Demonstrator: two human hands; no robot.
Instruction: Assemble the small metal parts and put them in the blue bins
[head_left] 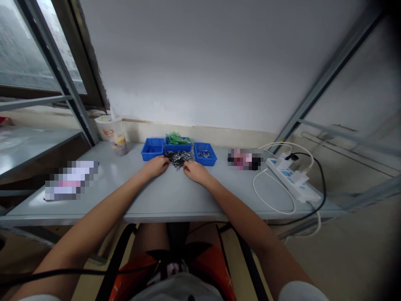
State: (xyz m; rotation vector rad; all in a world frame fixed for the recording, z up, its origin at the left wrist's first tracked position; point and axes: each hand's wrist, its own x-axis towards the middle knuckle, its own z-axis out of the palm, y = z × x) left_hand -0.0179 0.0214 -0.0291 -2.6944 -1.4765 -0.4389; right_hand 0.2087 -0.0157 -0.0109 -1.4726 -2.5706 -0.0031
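A pile of small, thin, dark and silvery metal pieces (179, 159), like screws or pins, lies on the grey table. At its left edge rests my left hand (157, 166), fingers curled in against the pieces. My right hand (194, 170) touches the right front edge, its thumb and fingers drawn together. What either hand's fingertips hold is too small to make out. Behind the pile, a blue tray (178, 148) contains green plastic bits (176, 138). Another blue tray (153, 156) stands to the left. The right blue tray (206, 161) has small silvery pieces in it.
A plastic drink cup (112, 136) stands at the back left, behind a blurred-out flat object (72, 180). Another blurred-out item (244, 159) lies right of the trays. A white power strip (293, 179) with plugs and looping cables occupies the right end. Metal posts flank the table.
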